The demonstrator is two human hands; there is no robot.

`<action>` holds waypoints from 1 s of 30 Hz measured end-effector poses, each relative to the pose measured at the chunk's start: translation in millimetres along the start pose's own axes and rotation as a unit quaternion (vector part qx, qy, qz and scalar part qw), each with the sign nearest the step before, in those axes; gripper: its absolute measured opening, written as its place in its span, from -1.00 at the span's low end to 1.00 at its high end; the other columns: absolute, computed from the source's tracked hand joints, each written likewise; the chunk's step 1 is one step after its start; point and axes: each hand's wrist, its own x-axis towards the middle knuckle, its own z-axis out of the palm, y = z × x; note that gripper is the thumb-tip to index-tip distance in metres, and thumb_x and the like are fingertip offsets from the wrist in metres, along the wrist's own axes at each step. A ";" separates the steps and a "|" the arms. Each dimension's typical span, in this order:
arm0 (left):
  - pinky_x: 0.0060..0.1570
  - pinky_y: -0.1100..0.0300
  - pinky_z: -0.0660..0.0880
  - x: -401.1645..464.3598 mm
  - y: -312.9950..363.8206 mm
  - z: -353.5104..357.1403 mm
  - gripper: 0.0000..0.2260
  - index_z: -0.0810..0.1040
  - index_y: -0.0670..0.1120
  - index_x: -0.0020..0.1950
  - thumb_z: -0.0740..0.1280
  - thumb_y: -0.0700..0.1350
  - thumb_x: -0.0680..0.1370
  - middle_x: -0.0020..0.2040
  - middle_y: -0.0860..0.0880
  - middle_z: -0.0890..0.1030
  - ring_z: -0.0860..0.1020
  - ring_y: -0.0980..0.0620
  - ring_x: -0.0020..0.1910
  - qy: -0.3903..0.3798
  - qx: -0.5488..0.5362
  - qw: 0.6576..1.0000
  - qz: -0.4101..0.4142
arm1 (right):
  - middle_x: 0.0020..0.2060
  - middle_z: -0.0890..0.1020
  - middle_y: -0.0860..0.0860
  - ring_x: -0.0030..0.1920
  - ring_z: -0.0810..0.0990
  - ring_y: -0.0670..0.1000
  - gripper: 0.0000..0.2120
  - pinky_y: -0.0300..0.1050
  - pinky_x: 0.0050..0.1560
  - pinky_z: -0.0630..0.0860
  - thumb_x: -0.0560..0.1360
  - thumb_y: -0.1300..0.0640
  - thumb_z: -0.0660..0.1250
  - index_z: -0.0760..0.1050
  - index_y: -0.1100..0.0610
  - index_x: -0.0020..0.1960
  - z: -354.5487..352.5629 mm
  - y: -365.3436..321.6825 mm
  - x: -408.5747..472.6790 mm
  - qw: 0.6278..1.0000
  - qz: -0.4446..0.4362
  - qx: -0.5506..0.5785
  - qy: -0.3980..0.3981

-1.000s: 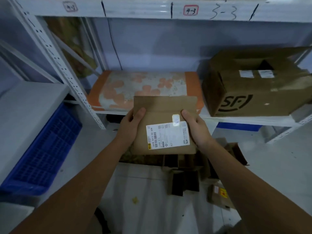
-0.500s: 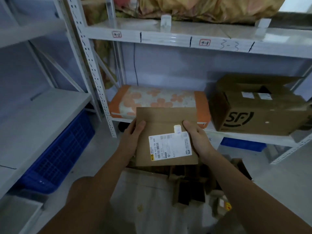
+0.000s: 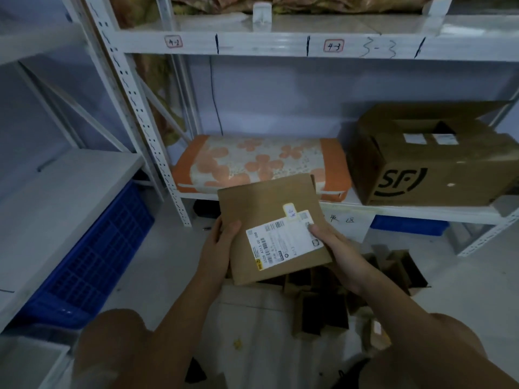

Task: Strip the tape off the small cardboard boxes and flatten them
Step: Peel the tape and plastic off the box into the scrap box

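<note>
I hold a flat brown cardboard box (image 3: 261,203) in both hands in the middle of the view, tilted a little to the left. A white shipping label (image 3: 280,242) with barcodes is stuck on its face. My left hand (image 3: 219,245) grips its left edge, thumb on top. My right hand (image 3: 339,248) holds the right edge, its thumb pressing on the label's right end. Below the box, several other small cardboard boxes (image 3: 317,304) lie in a heap on the floor.
A white metal shelf (image 3: 421,213) ahead carries an orange flowered package (image 3: 252,161) and a large brown SF carton (image 3: 432,161). A blue plastic crate (image 3: 92,262) sits under the left shelf. A second blue crate (image 3: 407,224) is under the right shelf.
The view has tipped up and back, showing more of the shelves. The box has turned anticlockwise and dropped lower, and my right thumb has slid onto the label.
</note>
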 end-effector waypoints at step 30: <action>0.30 0.03 0.54 -26.8 -13.8 -3.6 -0.32 0.39 0.27 0.53 0.50 0.22 0.44 0.34 0.25 0.55 0.54 0.24 0.30 -0.028 0.272 0.950 0.148 | 0.19 0.69 -0.06 0.27 0.61 0.07 -0.59 0.24 0.37 0.42 0.56 -0.21 0.32 0.51 -0.12 0.35 -2.5 29.4 4.6 0.993 0.031 0.090 0.064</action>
